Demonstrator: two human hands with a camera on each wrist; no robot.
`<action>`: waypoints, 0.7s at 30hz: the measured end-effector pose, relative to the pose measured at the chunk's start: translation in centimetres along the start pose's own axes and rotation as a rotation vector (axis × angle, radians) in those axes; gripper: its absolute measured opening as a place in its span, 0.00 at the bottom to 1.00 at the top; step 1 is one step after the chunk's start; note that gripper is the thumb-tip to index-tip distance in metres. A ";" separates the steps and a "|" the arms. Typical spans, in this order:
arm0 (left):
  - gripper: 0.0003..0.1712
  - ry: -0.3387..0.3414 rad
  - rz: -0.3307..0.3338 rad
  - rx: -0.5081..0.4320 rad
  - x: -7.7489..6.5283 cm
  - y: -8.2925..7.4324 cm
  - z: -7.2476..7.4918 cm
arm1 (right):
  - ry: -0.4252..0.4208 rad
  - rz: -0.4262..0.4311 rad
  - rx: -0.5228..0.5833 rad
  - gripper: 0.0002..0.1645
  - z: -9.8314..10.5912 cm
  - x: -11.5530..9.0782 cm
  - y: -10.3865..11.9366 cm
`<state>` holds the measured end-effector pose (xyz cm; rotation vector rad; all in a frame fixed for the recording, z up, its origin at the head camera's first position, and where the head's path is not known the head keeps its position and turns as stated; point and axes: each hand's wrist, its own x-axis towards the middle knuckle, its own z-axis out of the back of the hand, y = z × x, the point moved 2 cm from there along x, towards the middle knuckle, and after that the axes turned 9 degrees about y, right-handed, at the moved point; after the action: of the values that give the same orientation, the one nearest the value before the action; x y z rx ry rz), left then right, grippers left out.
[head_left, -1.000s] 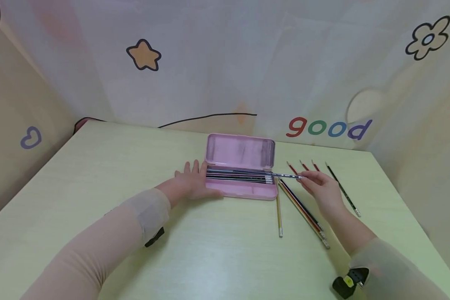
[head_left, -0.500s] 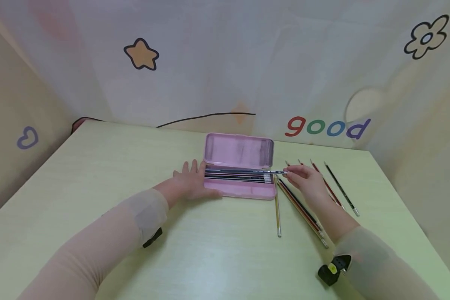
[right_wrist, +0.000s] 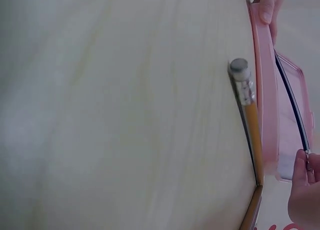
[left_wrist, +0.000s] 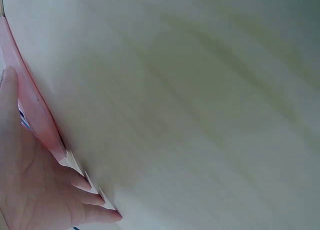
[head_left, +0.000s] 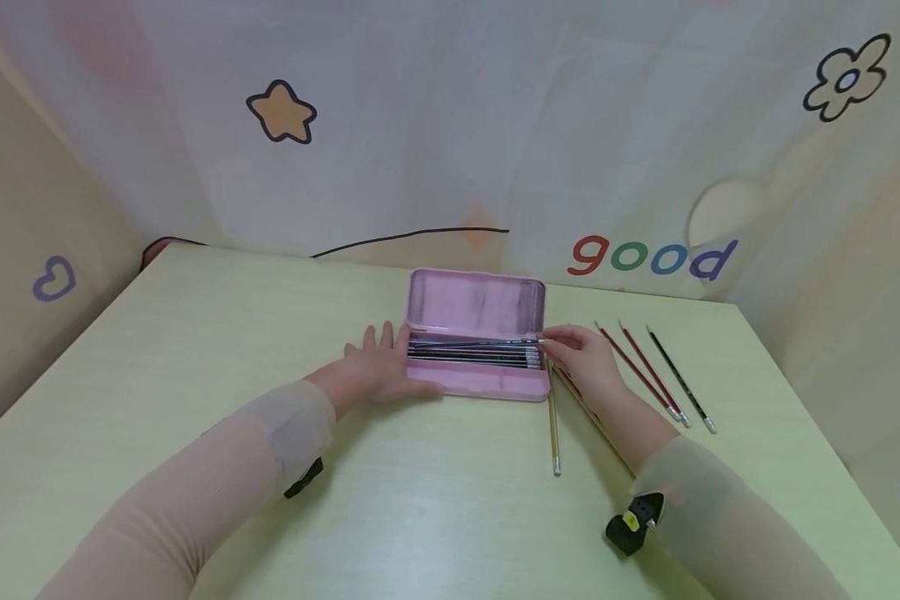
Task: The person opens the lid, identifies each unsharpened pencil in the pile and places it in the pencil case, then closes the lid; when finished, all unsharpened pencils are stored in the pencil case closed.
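A pink pencil case (head_left: 461, 381) lies with its lid raised on the table, several dark pencils (head_left: 465, 357) lying lengthwise inside. My left hand (head_left: 378, 372) rests against the case's left end, fingers spread and thumb along the front edge. In the left wrist view, the palm of that left hand (left_wrist: 35, 192) faces the pink wall (left_wrist: 35, 104). My right hand (head_left: 588, 362) pinches a dark pencil (head_left: 498, 343) by its eraser end at the case's right end. From the right wrist view, this pencil (right_wrist: 291, 94) slopes over the case, its far end hidden.
A yellow pencil (head_left: 555, 433) lies by the case's right front corner, eraser toward me. More pencils (head_left: 596, 419) are partly hidden under my right forearm. Further right lie two red pencils (head_left: 645, 371) and a dark one (head_left: 681, 377). A printed cloth (head_left: 390, 167) hangs behind the table.
My right hand has moved left, sliding the pinched pencil further over the case until its eraser end reaches the right edge. The left hand keeps its place.
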<state>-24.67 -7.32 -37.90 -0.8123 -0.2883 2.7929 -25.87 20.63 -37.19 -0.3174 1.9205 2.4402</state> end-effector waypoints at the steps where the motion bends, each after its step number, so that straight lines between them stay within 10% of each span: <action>1: 0.68 -0.001 -0.001 -0.002 0.0 0.0 0.0 | 0.002 0.001 -0.003 0.19 -0.2 0.0 0.1; 21: 0.68 -0.009 -0.006 0.007 0.2 -0.1 0.0 | 0.016 0.022 -0.300 0.14 -1.3 0.5 0.4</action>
<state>-24.84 -7.22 -37.96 -0.7967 -0.2820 2.7906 -26.23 19.23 -37.15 -0.3230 1.5671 2.7476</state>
